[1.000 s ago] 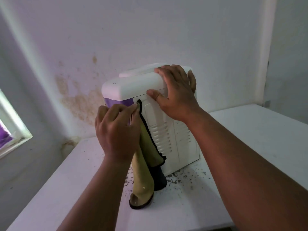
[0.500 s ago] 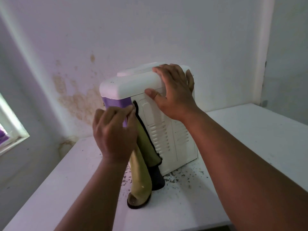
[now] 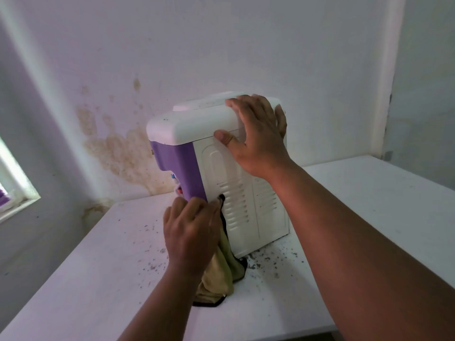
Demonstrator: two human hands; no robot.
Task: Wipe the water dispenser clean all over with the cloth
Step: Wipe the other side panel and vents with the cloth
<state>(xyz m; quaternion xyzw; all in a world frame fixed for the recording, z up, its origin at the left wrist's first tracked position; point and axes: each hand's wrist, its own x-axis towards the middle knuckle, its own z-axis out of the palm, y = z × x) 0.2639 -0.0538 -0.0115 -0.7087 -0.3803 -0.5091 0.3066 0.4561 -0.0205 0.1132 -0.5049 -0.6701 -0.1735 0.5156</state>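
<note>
A white water dispenser point(image 3: 243, 207) with a purple front panel stands on the white table point(image 3: 98, 279), its ribbed side facing me. My right hand point(image 3: 256, 139) grips its top edge, fingers over the lid and thumb on the side. My left hand point(image 3: 189, 232) holds a yellow-green cloth point(image 3: 221, 271) with a black hem and presses it against the lower corner where purple meets white. The cloth's loose end lies bunched on the table below my hand.
Dark crumbs of dirt point(image 3: 268, 262) are scattered on the table around the dispenser's base. A stained wall point(image 3: 118, 148) rises right behind it. A window frame point(image 3: 17, 190) is at the far left. The table's front edge runs along the bottom.
My left hand has slid the cloth down the dispenser's corner from just under the lid to near the base. The right hand has kept its grip on the top.
</note>
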